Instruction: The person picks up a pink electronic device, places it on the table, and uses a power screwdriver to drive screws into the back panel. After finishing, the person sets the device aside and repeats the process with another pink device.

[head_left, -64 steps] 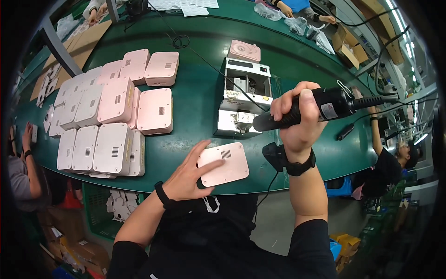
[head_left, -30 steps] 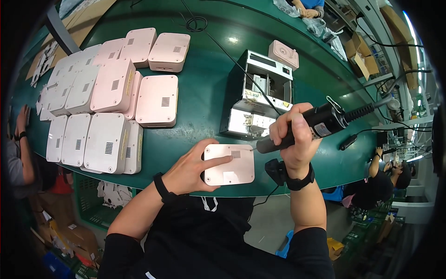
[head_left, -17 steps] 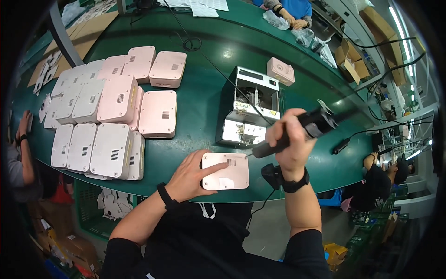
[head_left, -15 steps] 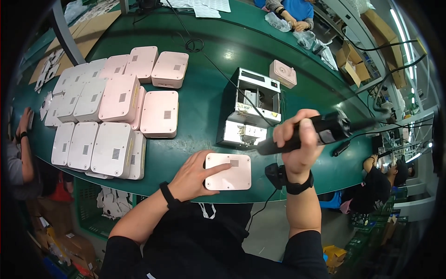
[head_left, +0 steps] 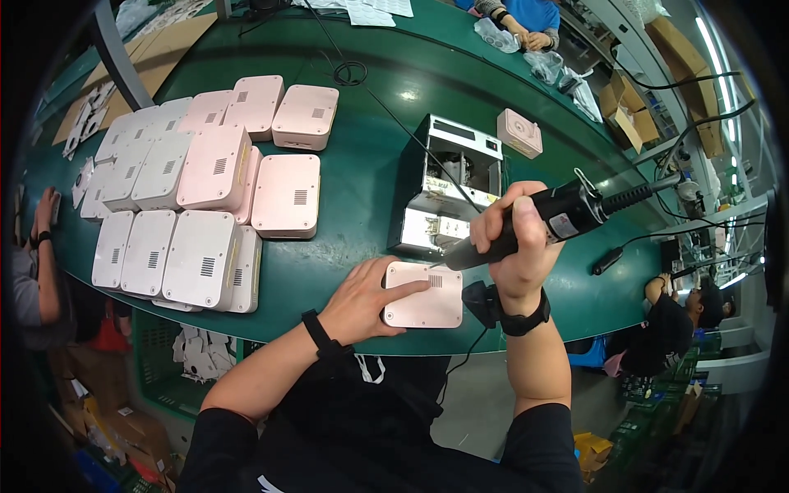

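Note:
My left hand [head_left: 362, 302] grips the left side of a pale pink plastic box [head_left: 436, 311], its index finger stretched across the top beside a vent grid. The box lies flat near the front edge of the table, with screw holes at its corners. My right hand [head_left: 523, 251] is wrapped around a black electric screwdriver [head_left: 567, 212], tilted with its nose down to the left. Its thin bit reaches the far edge of the box; whether it sits in a hole I cannot tell. Just beyond stands a black and silver open-topped machine [head_left: 448, 177], probably a screw feeder.
Stacked white boxes [head_left: 197, 261] and pink boxes [head_left: 285, 193] fill the left of the green table [head_left: 353, 164]. A small pink unit [head_left: 519, 133] lies beyond the machine. A black cable [head_left: 403, 135] crosses the table. Another tool [head_left: 608, 261] lies at right. Co-workers sit around.
My left hand and the box have shifted right in the view. The screwdriver has tilted, its nose lower and its bit now at the box's far edge.

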A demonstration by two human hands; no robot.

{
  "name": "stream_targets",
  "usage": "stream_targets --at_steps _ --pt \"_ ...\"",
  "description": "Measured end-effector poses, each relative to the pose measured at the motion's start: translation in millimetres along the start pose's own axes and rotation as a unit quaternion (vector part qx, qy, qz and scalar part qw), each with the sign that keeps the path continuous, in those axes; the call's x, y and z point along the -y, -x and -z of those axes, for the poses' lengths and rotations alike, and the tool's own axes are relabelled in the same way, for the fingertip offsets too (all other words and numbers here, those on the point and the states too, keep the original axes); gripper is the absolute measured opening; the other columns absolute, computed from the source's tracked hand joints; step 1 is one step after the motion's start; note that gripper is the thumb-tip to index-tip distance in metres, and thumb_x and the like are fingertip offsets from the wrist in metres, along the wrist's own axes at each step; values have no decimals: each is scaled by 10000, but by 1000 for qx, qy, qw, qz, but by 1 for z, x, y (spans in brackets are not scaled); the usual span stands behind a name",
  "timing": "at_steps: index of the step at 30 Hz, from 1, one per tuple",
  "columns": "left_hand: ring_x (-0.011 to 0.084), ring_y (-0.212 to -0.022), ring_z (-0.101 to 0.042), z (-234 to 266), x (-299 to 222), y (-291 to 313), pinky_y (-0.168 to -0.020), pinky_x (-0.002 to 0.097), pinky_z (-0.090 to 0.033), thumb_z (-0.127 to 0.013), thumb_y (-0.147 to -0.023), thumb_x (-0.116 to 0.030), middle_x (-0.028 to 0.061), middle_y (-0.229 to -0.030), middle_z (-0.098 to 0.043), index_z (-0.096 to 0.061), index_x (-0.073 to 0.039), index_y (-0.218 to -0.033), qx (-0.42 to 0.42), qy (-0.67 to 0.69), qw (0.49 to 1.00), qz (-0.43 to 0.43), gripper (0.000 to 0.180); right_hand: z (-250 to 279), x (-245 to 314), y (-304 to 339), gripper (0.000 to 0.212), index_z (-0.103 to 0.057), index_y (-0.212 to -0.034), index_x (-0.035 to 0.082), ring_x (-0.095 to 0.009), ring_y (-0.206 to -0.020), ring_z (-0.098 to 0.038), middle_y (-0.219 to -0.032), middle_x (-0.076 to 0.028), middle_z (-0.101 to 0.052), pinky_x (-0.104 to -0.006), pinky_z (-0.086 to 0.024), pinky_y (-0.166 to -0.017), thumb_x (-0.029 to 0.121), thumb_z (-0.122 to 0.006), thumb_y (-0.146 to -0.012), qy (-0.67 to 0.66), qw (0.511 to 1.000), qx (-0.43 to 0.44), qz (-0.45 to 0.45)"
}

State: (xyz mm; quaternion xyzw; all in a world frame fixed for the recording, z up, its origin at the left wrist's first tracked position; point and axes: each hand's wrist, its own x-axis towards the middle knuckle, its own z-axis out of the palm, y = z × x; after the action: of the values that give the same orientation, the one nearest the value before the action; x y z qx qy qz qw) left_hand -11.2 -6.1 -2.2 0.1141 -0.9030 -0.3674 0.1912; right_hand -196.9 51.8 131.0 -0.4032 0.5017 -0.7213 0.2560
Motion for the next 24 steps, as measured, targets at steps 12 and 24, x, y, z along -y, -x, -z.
stream_targets --at_steps 12,24 --pt "352 -1185 -478 -3 2 1 -1027 452 -395 -866 -596 -255 138 -1269 -477 -587 -283 -1335 -17 6 1000 -3 791 -6 -26 5 208 -465 -945 16 -164 -479 -451 -615 -92 -484 -308 -411 -472 206 -547 -924 8 1000 -10 -16" --pt "351 -1197 -466 -8 2 1 -1029 448 -393 -867 -604 -267 138 -1280 -468 -586 -291 -1336 -20 6 1000 -7 784 -3 -12 8 215 -484 -944 21 -166 -475 -451 -609 -82 -478 -318 -411 -474 225 -552 -932 12 999 -29 -7"
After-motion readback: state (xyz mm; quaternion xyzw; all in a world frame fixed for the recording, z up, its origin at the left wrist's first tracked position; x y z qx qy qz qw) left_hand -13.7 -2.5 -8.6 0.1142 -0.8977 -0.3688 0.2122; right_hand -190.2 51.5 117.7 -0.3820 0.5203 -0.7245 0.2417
